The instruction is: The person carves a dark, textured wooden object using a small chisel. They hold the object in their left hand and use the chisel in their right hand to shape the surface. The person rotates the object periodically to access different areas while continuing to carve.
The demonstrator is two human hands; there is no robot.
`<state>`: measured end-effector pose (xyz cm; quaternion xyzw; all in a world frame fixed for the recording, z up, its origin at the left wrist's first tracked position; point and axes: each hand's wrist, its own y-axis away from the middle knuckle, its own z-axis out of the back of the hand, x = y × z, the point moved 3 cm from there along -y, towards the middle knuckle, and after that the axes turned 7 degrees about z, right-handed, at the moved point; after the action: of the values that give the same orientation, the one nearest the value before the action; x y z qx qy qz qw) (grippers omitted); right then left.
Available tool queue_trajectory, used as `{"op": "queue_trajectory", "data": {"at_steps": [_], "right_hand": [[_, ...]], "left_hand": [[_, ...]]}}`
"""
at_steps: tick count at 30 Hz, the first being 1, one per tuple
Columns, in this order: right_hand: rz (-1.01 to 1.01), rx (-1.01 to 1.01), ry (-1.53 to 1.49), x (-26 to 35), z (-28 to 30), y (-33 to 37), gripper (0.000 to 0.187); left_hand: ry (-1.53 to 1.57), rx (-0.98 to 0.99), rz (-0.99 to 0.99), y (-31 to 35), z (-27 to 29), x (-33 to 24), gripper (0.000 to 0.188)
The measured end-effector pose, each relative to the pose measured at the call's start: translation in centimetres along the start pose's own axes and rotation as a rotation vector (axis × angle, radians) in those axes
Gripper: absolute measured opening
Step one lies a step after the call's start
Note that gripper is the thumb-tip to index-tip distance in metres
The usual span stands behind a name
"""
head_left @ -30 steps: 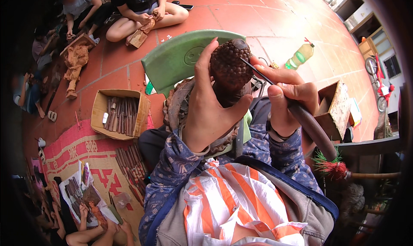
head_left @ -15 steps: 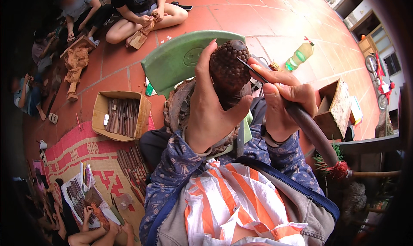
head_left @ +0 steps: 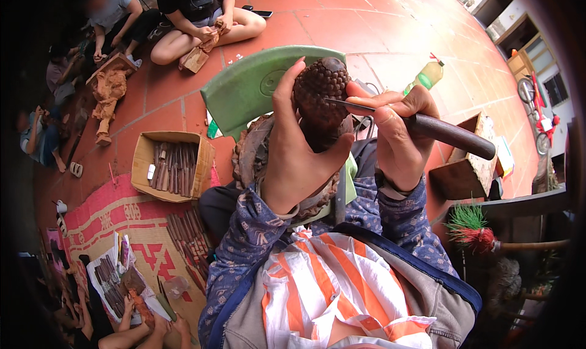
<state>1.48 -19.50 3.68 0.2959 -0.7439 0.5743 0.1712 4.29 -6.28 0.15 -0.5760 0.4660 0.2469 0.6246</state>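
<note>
A dark brown wood carving (head_left: pixel 320 88) stands in front of me, its rounded top covered in small knobs like curls. My left hand (head_left: pixel 293 160) is wrapped round its near left side, thumb and fingers spread along it. In my right hand (head_left: pixel 400 129) is a carving chisel (head_left: pixel 455 135) with a long dark wooden handle, gripped near the thin metal blade. The blade lies almost level, its tip at the knobs on the right front of the carving. Lower down, the carving is partly hidden by my left hand and wrist.
Behind the carving is a green plastic chair (head_left: pixel 229 96). A cardboard box of chisels (head_left: pixel 139 160) sits left, more chisels (head_left: pixel 188 239) on the mat. At right are a green bottle (head_left: pixel 430 74), a wooden box (head_left: pixel 455 181) and a red-green brush (head_left: pixel 476 230). Other people sit left.
The chisel's handle has swung up from pointing down-right to nearly level. Its tip has moved lower and left on the carving. My left hand has stayed almost in place.
</note>
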Motion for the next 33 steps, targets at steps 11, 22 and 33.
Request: {"op": "queue_trajectory", "data": {"at_steps": [11,22,33], "right_hand": [[0.295,0.108,0.325,0.5,-1.2,0.8,0.022],[0.212,0.012,0.215,0.6,-0.9,0.4,0.02],[0.135,-0.025,0.128,0.7,-0.3,-0.1,0.008]], "left_hand": [[0.008,0.021,-0.004,0.0,0.1,0.2,0.089],[-0.053,0.011,-0.029,0.1,0.1,0.2,0.089],[-0.106,0.012,-0.04,0.0,0.3,-0.4,0.089]]}}
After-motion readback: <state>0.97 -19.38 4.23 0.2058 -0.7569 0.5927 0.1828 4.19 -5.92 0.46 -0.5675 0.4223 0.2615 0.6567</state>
